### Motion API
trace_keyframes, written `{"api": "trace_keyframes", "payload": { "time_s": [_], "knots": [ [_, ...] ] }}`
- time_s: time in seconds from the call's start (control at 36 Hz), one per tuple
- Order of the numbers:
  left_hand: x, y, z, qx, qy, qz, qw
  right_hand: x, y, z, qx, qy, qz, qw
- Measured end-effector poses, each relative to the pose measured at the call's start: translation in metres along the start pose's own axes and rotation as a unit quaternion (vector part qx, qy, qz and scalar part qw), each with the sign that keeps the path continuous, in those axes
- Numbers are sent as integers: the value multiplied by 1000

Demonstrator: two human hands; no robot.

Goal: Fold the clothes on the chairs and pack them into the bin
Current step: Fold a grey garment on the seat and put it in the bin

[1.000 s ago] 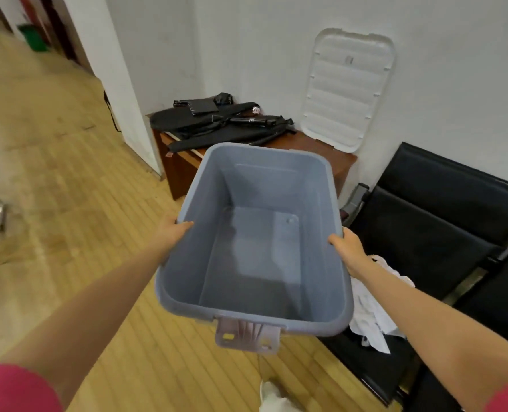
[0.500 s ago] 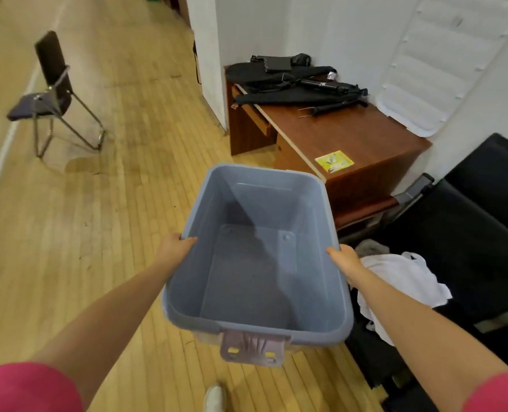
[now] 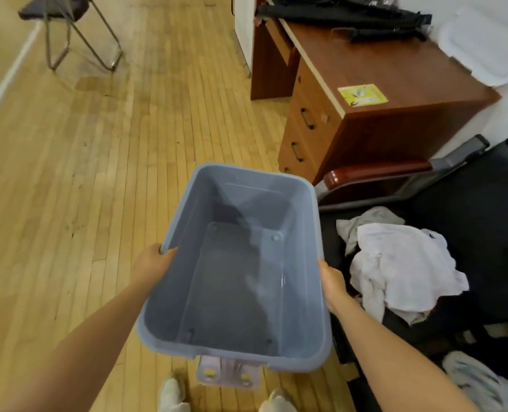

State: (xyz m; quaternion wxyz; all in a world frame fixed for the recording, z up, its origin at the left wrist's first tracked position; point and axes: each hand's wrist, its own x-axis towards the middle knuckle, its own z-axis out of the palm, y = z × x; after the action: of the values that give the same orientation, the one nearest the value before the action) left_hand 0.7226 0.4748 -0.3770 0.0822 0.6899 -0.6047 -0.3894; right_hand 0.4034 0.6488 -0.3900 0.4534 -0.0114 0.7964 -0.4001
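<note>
Between the two outstretched forearms, a grey-blue plastic bin (image 3: 235,272) is held above a wooden plank floor (image 3: 98,173), its open mouth facing up and its interior holding nothing. Left hand (image 3: 153,263): grips the bin's left long rim near the midpoint, thumb hooked over the edge and fingers hidden beneath the lip. Right hand (image 3: 331,282): clasps the opposite long rim at a matching position, thumb along the top edge, remaining fingers concealed by the wall. A pale latch (image 3: 229,373) with yellow marks projects from the near short end, directly above the person's light-coloured shoes (image 3: 172,394).

Right of the bin, just beside the right hand, a crumpled heap of white clothes (image 3: 395,269) lies on the seat of a black chair (image 3: 469,209); a greyish garment (image 3: 362,224) shows at the heap's far edge. Another pale, striped garment (image 3: 478,382) appears at the lower right, blurred.

Beyond the chair stands a reddish-brown wooden desk (image 3: 395,69) with drawers on its near-left face and a yellow sticker (image 3: 362,95) on top. Black bags and gear (image 3: 345,16) rest at its far end, and a white lid (image 3: 484,46) leans at its right edge. A folding chair (image 3: 68,28) with a metal frame stands well apart at the upper left.
</note>
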Motion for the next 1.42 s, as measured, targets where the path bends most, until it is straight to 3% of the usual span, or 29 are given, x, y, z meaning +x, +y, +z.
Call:
{"api": "trace_keyframes", "payload": {
  "time_s": [0.25, 0.64, 0.83, 0.97, 1.06, 1.42],
  "knots": [
    [117, -148, 132, 0, 32, 15, 999, 166, 133, 97, -8, -7, -19, 1000],
    [239, -250, 235, -50, 63, 48, 996, 322, 196, 189, 20, 3, -97, 995],
    [265, -267, 234, -59, 85, 44, 994, 325, 181, 211, 39, -4, -120, 992],
    [261, -269, 235, -18, 84, 45, 995, 328, 184, 208, -9, -3, -113, 994],
    [258, -271, 235, 7, 94, 54, 994, 326, 187, 205, -28, 14, -152, 988],
    [209, -308, 233, 65, 102, 40, 992, 283, 218, 183, -130, -65, -205, 968]
  ]
}}
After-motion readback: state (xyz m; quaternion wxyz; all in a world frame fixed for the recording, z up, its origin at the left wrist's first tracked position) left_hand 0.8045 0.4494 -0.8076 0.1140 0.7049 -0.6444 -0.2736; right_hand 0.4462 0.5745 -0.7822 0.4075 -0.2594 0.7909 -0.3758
